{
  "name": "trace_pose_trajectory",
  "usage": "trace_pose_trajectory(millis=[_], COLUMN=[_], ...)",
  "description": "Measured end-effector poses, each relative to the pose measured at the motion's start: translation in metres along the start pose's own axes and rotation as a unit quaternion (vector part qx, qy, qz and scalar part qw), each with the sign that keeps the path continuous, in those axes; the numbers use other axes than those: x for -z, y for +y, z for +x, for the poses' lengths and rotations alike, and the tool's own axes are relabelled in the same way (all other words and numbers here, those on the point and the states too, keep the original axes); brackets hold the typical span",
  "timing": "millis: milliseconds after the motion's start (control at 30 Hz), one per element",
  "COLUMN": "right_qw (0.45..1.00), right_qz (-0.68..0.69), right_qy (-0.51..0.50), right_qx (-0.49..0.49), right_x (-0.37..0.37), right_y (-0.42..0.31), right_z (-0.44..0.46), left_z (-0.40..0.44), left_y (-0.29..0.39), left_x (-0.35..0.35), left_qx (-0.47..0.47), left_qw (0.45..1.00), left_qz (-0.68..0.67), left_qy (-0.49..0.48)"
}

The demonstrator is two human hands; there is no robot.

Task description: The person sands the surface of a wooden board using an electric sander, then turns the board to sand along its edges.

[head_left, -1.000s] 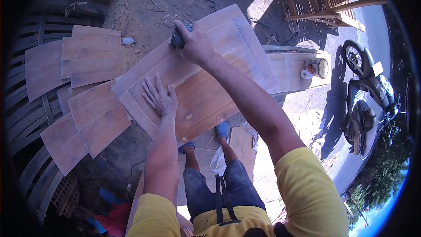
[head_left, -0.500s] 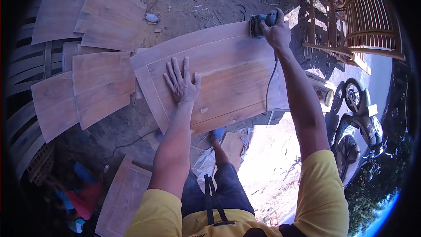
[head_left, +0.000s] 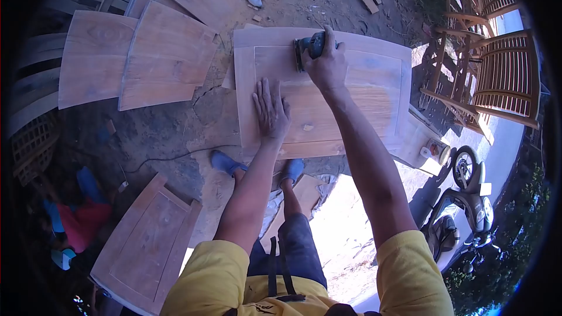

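One framed wooden panel [head_left: 363,102] lies ahead, in the middle. The right hand [head_left: 328,70] wraps around one sander [head_left: 311,47] over its far part; the left hand [head_left: 271,116] rests flat at its left, fingers slightly apart. Near left is one second panel [head_left: 146,240]. Right: one can [head_left: 443,155], contents unclear, and one motorcycle [head_left: 459,208].

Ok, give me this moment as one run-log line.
left hand: flat on wooden panel | right hand: gripping power tool over panel | nearby: tin can, motorcycle
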State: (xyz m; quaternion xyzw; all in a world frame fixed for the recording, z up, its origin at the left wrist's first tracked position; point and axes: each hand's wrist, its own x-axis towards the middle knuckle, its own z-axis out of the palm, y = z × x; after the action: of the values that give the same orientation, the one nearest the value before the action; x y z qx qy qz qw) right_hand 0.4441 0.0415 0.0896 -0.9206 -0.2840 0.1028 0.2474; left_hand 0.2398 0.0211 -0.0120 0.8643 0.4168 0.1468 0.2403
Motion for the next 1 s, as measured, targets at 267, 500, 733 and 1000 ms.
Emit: trace_pose_trajectory(millis=[267, 500, 733, 1000], right_qw=[0.995, 0.991, 0.999, 0.996], right_qz=[0.027, 0.046, -0.015, -0.048], right_qy=[-0.066, -0.106, -0.050, 0.055], right_qx=[0.070, 0.070, -0.005, -0.050], right_x=[-0.055, -0.046, 0.012, 0.078], right_y=[-0.086, -0.088, 0.011, 0.145], right_z=[-0.050, -0.059, -0.021, 0.032], left_z=[-0.086, 0.024, 0.098, 0.098], left_y=[-0.065, -0.099, -0.079, -0.070], left_x=[0.064, 0.057, 0.015, 0.017], left_qx=[0.089, 0.058, 0.089, 0.128], left_qw=[0.993, 0.994, 0.991, 0.987], left_qz=[0.040, 0.009, 0.065, 0.076], left_qy=[-0.060, 0.089, 0.075, 0.054])
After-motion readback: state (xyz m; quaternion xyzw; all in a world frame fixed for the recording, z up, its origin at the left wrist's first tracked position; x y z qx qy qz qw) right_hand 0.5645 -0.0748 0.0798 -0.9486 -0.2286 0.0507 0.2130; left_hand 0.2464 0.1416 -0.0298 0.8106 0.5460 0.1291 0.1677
